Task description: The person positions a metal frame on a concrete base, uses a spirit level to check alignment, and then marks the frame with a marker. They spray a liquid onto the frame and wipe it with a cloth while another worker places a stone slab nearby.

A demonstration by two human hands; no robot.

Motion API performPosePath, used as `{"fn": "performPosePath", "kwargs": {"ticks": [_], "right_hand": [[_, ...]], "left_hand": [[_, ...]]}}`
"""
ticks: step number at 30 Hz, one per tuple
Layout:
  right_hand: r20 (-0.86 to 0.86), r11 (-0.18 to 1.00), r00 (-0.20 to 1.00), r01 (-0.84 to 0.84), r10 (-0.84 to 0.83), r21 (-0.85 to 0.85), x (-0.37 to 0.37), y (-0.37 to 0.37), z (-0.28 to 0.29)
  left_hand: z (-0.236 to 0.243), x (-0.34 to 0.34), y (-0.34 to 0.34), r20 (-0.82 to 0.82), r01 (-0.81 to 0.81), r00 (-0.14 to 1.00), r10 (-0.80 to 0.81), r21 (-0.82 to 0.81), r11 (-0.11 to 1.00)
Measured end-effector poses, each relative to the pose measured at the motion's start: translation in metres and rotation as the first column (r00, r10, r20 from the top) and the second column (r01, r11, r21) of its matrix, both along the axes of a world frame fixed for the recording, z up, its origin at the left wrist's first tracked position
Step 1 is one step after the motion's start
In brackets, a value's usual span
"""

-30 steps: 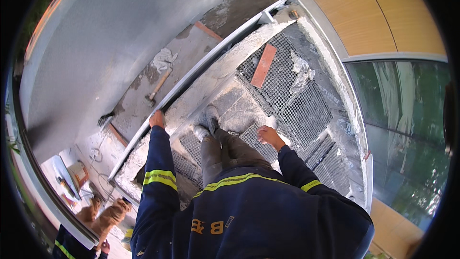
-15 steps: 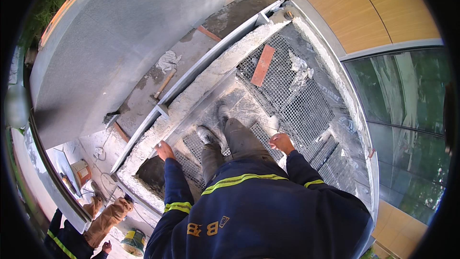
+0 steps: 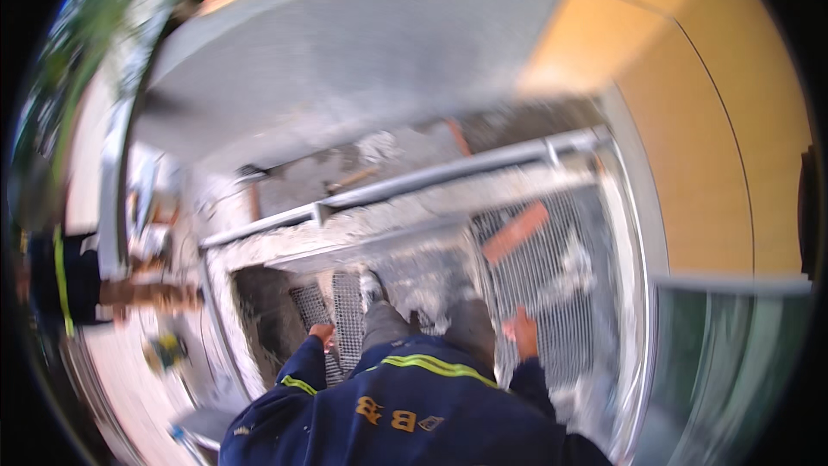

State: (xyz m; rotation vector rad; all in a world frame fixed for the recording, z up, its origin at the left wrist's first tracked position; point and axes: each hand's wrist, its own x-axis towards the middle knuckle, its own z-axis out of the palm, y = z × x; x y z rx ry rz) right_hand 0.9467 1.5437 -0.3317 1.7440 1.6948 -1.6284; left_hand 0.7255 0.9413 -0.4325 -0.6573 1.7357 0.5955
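One grid [image 3: 565,328] lies near your right hand [image 3: 522,334], the tile [image 3: 516,231] on it; a narrower grid [image 3: 348,315] sits near your left hand [image 3: 322,335]. Blur hides whether your fingers are open or closed — plant your feet squarely.

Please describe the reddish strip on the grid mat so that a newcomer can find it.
Start at the long metal rail crossing the picture. Below its right half lies a dark grid mat. The flat reddish strip slants across its upper part; similar strips lie beyond the rail.
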Motion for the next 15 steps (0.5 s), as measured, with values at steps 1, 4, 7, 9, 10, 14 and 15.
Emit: {"fn": "performPosePath", "kwargs": {"ticks": [1, 4, 7, 9, 10, 14, 15], "right_hand": [[-0.056, 0.999, 0.998, -0.004, 0.002, -0.038, -0.014, 0.005, -0.006], [-0.012, 0.964, 0.964, -0.264, 0.264, -0.04, -0.051, 0.056, -0.006], [0.046, 0.874, 0.876, -0.482, 0.48, 0.059, -0.076, 0.113, -0.045], [-0.048, 0.717, 0.715, -0.695, 0.697, 0.058, -0.105, 0.155, -0.062], [-0.123, 0.646, 0.635, -0.741, 0.763, 0.185, -0.129, 0.159, -0.061], [-0.226, 0.397, 0.329, -0.699, 0.917, 0.595, -0.311, 0.12, -0.006], [-0.472, 0.468, 0.189, -0.659, 0.861, 0.589, -0.372, 0.104, 0.022]], "left_hand": [[-0.001, -0.008, -0.009, -0.096, 0.338, 0.939, -0.331, 0.071, 0.938], [0.013, -0.025, 0.069, -0.358, 0.346, 0.852, -0.382, -0.163, 0.924], [0.043, -0.076, 0.159, -0.604, 0.217, 0.742, -0.291, -0.194, 0.957], [0.066, -0.125, 0.215, -0.746, 0.207, 0.626, -0.227, -0.121, 0.971], [0.077, -0.144, 0.231, -0.794, 0.174, 0.589, -0.148, -0.054, 0.983], [0.084, -0.233, 0.292, -0.92, 0.244, 0.382, -0.081, 0.016, 0.97], [0.086, -0.245, 0.304, -0.935, 0.261, 0.347, -0.077, 0.017, 0.965]]}}
